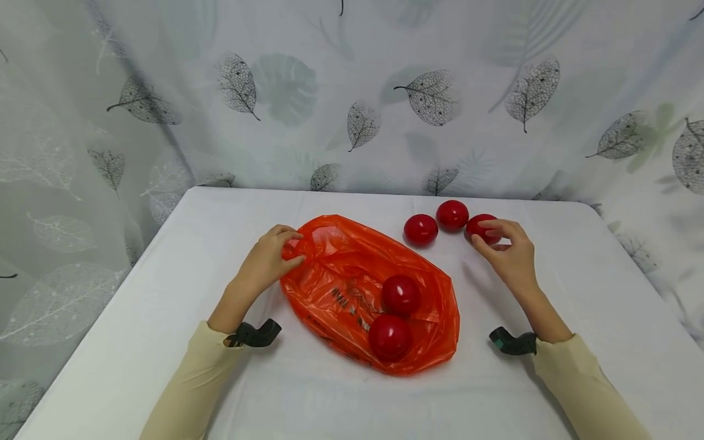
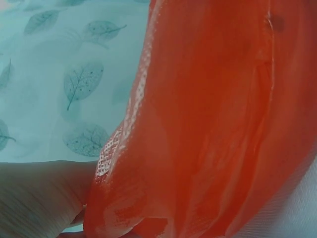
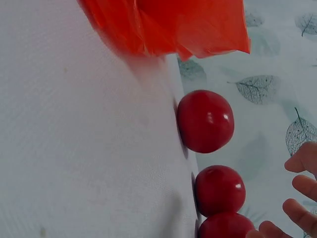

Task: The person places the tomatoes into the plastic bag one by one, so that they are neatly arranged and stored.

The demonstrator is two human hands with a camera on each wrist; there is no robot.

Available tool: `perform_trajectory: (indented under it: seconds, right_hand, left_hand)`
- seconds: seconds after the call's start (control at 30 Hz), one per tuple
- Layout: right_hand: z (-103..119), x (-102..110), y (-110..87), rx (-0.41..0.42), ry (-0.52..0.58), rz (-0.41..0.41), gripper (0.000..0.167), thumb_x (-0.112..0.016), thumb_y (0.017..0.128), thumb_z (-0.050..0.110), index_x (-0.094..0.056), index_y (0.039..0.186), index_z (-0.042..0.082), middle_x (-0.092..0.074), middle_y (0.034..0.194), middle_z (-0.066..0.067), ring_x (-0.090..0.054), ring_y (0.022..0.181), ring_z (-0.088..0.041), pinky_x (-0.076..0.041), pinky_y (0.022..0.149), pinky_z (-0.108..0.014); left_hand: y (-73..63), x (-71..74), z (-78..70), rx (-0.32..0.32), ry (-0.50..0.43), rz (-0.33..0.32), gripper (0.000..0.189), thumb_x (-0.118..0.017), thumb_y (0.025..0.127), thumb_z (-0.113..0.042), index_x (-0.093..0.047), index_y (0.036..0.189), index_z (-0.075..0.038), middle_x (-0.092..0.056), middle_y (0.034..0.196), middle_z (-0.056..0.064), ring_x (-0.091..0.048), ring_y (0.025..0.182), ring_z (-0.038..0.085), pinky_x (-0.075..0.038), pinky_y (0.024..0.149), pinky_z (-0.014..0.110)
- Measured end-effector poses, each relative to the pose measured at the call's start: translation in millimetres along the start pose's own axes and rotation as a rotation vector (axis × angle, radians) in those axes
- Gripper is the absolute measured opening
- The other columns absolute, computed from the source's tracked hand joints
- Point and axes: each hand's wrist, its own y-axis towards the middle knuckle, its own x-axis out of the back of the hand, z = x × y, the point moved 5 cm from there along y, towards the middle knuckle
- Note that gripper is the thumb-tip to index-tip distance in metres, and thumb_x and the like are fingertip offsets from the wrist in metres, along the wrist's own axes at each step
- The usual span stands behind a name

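Note:
An orange-red plastic bag [image 1: 330, 263] lies spread on the table, and my left hand [image 1: 266, 256] pinches its left edge. In the left wrist view the bag [image 2: 198, 109] fills most of the picture and hides the fingertips. Two glossy red apples, a rear one [image 1: 401, 294] and a front one [image 1: 390, 337], are at the bag's right end. My right hand [image 1: 511, 253] hovers with spread fingers at the rightmost loose apple [image 1: 477, 227]. Beside that apple are a middle apple [image 1: 453, 215] and a left apple [image 1: 420, 230]. Whether the fingertips touch the rightmost apple I cannot tell.
A white-covered table [image 1: 137, 342] bears everything. Behind it hangs a pale curtain [image 1: 330, 79] printed with leaves. A dark camera mount sits on each wrist, one left [image 1: 255, 334] and one right [image 1: 513, 342].

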Motion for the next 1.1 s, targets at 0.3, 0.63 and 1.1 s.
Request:
perform_trajectory:
  seconds: [0.3,0.63,1.1]
  right_hand:
    - [-19,-8,6.1,-0.121,-0.022,-0.018,0.036,-0.071,0.086,0.009,-0.063,0.119,-0.002,-0.051,0.131,-0.02,-0.04,0.124,-0.025,-0.045,0.088,-0.034]
    - [-46,-12,11.3,-0.326,-0.004,0.045,0.069,-0.069,0.088,0.014,-0.037,0.148,0.007,-0.023,0.15,-0.022,-0.031,0.131,-0.039,-0.039,0.103,-0.056]
    - [-55,-15,13.5,-0.349,-0.076,0.081,0.073,-0.072,0.088,0.015,-0.034,0.149,0.005,-0.038,0.142,-0.026,-0.048,0.118,-0.042,-0.044,0.102,-0.054]
  left_hand:
    - [0.3,3.0,-0.3,0.004,-0.002,0.002,0.041,-0.077,0.084,-0.011,-0.064,0.119,0.006,-0.057,0.124,0.022,-0.058,0.113,0.038,-0.05,0.096,0.049]
    - [1.0,5.6,-0.4,-0.004,0.0,0.006,0.041,-0.076,0.084,-0.011,-0.064,0.119,0.006,-0.057,0.124,0.021,-0.057,0.113,0.038,-0.05,0.096,0.049]
    - [-3.1,4.1,-1.2,-0.005,-0.011,0.005,0.041,-0.077,0.084,-0.011,-0.064,0.12,0.005,-0.058,0.123,0.02,-0.057,0.114,0.036,-0.05,0.097,0.048]
